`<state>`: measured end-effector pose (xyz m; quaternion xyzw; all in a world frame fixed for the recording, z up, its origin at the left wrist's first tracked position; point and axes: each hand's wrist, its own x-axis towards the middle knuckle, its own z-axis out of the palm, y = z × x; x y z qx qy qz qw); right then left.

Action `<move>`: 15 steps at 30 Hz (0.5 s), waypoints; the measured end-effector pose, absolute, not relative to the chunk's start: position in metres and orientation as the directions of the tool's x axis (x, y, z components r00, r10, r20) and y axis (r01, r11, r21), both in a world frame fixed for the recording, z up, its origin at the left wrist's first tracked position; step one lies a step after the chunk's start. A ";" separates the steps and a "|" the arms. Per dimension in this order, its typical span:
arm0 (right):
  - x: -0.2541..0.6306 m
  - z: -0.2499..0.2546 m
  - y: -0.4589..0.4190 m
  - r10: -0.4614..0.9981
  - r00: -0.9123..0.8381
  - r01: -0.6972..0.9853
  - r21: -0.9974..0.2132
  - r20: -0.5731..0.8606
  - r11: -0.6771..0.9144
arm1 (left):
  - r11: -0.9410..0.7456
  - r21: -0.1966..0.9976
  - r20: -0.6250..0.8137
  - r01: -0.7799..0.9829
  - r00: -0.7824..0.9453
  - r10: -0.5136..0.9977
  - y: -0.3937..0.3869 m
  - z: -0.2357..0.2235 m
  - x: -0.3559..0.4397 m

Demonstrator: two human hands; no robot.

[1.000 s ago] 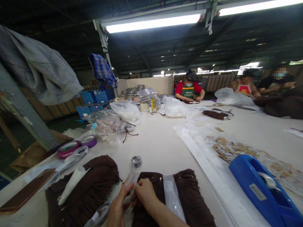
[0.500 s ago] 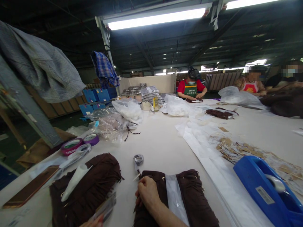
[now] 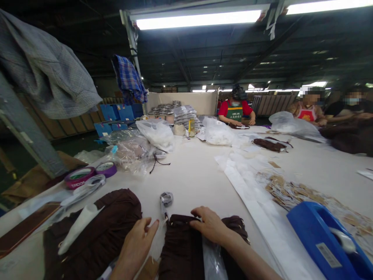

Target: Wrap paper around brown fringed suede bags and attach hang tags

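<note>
A dark brown gathered fabric bag [image 3: 182, 249] lies in front of me, with a strip of clear plastic [image 3: 214, 258] down its middle. My right hand [image 3: 210, 225] rests over its top edge, fingers apart. My left hand [image 3: 135, 247] is just left of the bag, thumb and forefinger apart, holding nothing that I can see. A brown card tag [image 3: 149, 268] with a thin white string lies beside that hand. At the bag's upper left corner is a wrapped grey ring [image 3: 166, 198]. Another brown bag [image 3: 116, 210] lies to the left, under a white tapered piece [image 3: 80, 227].
A blue tape dispenser [image 3: 323, 237] stands at the right, near a heap of tan tags [image 3: 294, 188]. White sheets [image 3: 247, 190] run along the table. Purple tape rolls [image 3: 80, 177] and clear plastic bags [image 3: 131, 149] lie at left. Co-workers [image 3: 236, 109] sit across the table.
My right hand has left the bag's upper left corner and moved right along its top edge, fingers spreading. The left hand has come up beside the bag; the clear plastic piece near it is no longer visible.
</note>
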<state>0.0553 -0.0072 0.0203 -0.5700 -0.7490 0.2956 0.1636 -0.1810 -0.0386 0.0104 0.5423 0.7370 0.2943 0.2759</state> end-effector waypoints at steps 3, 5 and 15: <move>0.056 0.011 -0.004 0.940 -0.306 0.772 -0.618 -0.151 0.151 | 0.326 0.739 -0.154 0.590 -0.323 0.934 0.011 0.002 -0.153; 0.052 0.003 -0.005 0.940 -0.279 0.788 -0.606 -0.197 0.107 | 0.366 0.735 -0.182 0.571 -0.354 0.917 0.032 -0.008 -0.144; 0.029 -0.047 -0.022 0.481 -0.395 0.755 -0.022 0.783 0.656 | 0.356 0.846 -0.316 0.396 -0.165 0.934 0.041 -0.024 -0.119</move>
